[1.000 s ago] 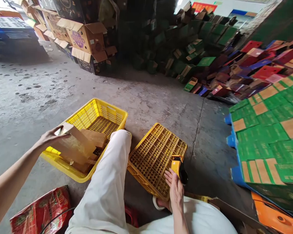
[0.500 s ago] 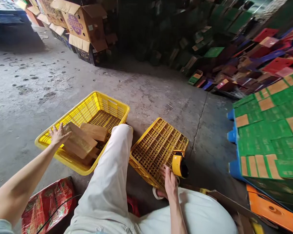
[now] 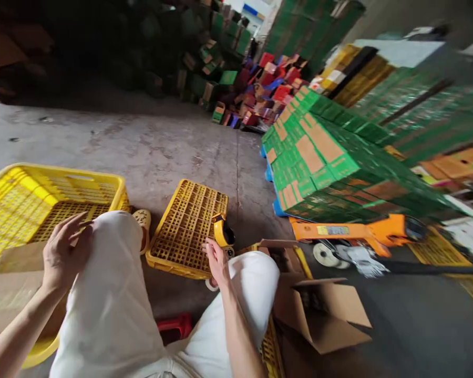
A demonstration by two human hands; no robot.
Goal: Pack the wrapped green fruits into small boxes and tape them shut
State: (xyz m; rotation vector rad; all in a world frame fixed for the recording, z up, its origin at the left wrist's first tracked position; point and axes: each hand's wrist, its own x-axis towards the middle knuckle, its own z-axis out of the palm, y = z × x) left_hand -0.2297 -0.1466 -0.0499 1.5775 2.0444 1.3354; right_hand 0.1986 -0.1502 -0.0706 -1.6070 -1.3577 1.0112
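My left hand [image 3: 63, 257] is empty, fingers apart and slightly bent, beside my left knee and over the near side of an upright yellow plastic crate [image 3: 89, 181]. Below and left of it, cardboard boxes [image 3: 11, 289] lie inside that crate. My right hand [image 3: 217, 262] is open above the near edge of an upturned yellow crate [image 3: 189, 226], close to my right knee. Just beyond its fingers, a yellow and black tape dispenser [image 3: 220, 231] stands on the upturned crate's right side. I see no grip on the dispenser.
An open cardboard box [image 3: 323, 315] stands right of my right leg. Beyond it are an orange pallet jack [image 3: 347, 231] with grey gloves [image 3: 364, 261] on it and a pallet of green cartons [image 3: 311, 152]. A red plastic object [image 3: 175, 325] sits between my legs.
My view has turned right, bringing the pallet jack and open box into sight. My left hand has left the cardboard box and come nearer my knee. My right hand stays near the tape dispenser.
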